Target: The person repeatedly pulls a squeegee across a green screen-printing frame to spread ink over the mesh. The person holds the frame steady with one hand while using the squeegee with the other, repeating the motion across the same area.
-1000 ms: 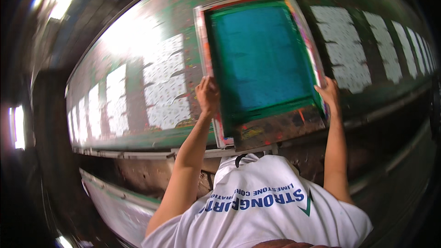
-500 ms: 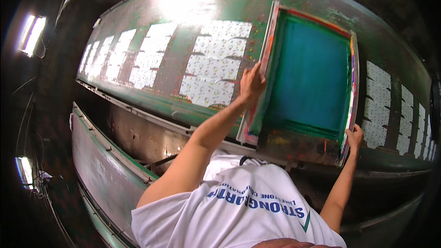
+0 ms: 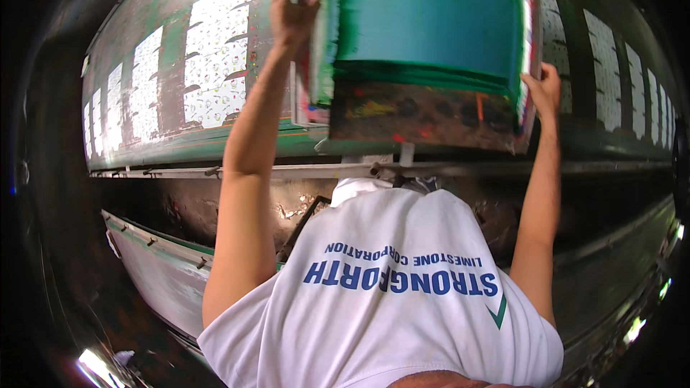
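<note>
A long green bench (image 3: 215,140) is lined with printed white panels (image 3: 215,65). The screen frame (image 3: 424,43) is gripped at both sides: left hand (image 3: 291,11) and right hand (image 3: 544,90) are closed on its edges.

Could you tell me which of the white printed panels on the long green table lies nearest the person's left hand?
The large bright panel just left of the left hand, beside the teal screen frame. The other panels in that row run farther left and look smaller.

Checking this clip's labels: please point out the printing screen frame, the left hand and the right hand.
printing screen frame (image 3: 424,111): head view, on its paint-stained near edge.
left hand (image 3: 291,14): head view, on the back of the hand.
right hand (image 3: 544,90): head view, on the back of the hand.
</note>
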The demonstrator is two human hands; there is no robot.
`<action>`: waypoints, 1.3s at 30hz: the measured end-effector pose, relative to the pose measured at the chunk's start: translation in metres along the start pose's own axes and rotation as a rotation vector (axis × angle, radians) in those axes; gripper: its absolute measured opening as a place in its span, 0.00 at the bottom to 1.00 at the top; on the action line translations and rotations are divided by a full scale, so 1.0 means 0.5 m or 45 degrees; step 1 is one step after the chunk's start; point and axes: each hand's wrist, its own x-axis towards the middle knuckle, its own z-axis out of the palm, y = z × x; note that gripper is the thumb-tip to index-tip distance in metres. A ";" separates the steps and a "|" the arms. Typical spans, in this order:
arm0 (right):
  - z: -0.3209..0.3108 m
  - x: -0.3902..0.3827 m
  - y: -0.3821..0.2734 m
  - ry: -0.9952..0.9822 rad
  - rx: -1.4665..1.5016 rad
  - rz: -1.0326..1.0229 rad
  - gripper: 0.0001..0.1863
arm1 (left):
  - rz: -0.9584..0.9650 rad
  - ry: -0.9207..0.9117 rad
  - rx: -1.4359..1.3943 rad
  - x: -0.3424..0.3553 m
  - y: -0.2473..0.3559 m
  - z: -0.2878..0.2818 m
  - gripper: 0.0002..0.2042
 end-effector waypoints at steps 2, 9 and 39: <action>0.082 -0.029 -0.056 0.026 -0.081 0.023 0.32 | -0.144 -0.029 -0.014 -0.003 -0.061 -0.067 0.41; 0.217 -0.115 -0.138 0.033 -0.270 0.043 0.36 | -0.339 -0.040 -0.062 -0.112 -0.133 -0.173 0.42; 0.253 -0.171 -0.073 -0.036 -0.196 -0.033 0.23 | -0.590 -0.130 -0.102 -0.274 -0.107 -0.162 0.40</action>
